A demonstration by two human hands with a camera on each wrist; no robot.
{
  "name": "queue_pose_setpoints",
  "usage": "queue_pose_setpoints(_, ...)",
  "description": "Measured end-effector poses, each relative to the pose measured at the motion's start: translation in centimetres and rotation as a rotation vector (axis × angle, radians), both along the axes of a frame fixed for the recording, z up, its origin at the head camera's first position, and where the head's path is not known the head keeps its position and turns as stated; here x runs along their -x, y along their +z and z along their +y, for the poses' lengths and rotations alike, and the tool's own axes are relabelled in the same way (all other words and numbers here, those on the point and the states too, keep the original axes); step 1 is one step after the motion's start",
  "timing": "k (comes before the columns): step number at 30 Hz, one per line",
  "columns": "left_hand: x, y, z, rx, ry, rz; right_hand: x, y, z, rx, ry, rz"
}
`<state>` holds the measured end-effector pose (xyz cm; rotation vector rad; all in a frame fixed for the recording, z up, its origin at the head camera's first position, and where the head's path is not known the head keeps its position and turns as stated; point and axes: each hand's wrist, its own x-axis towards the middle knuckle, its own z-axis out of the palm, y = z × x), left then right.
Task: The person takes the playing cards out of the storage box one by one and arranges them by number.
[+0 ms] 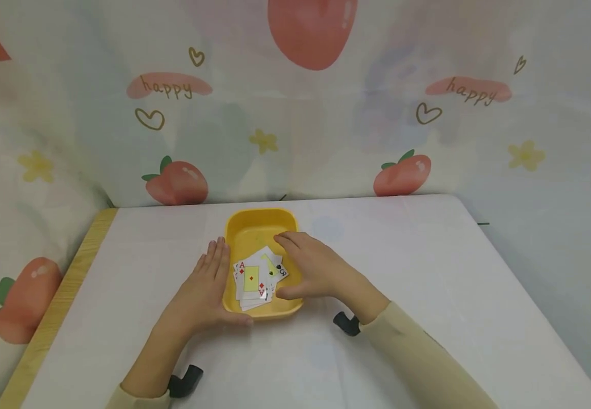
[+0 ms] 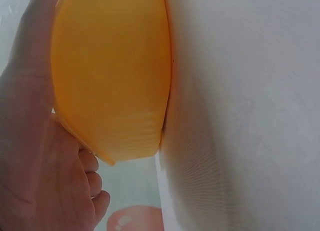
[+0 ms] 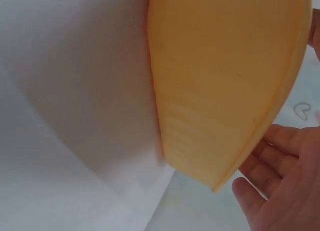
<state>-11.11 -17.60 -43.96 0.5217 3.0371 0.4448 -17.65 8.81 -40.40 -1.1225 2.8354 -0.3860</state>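
Observation:
A yellow plastic tray (image 1: 246, 230) sits on the white-covered table, holding a loose pile of playing cards (image 1: 251, 279). The ace of diamonds lies on top, with a spade card fanned out to its right. Along the tray's left side, my left hand (image 1: 200, 292) rests with straight fingers at the rim and its thumb by the near edge. My right hand (image 1: 313, 267) is at the right rim, its fingers and thumb spread over the inside, beside the cards. In the right wrist view its fingers (image 3: 270, 171) show just outside the tray's rim.
A white cloth (image 1: 403, 255) covers the table, and a wooden edge (image 1: 70, 272) shows at its left. Behind it hangs a printed curtain (image 1: 316, 130) with fruit and hearts. Black curved pieces (image 1: 185, 382) stick out beside both wrists.

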Motion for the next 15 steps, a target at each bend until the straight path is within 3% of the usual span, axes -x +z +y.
queue_pose_setpoints(10,0.0,0.0,0.0,0.011,-0.02,0.024,1.3,-0.7,-2.5,-0.069,0.076,-0.04)
queue_pose_setpoints(15,-0.1,0.0,0.0,0.008,-0.019,0.016,1.4,-1.3,-3.9,-0.159,0.105,-0.05)
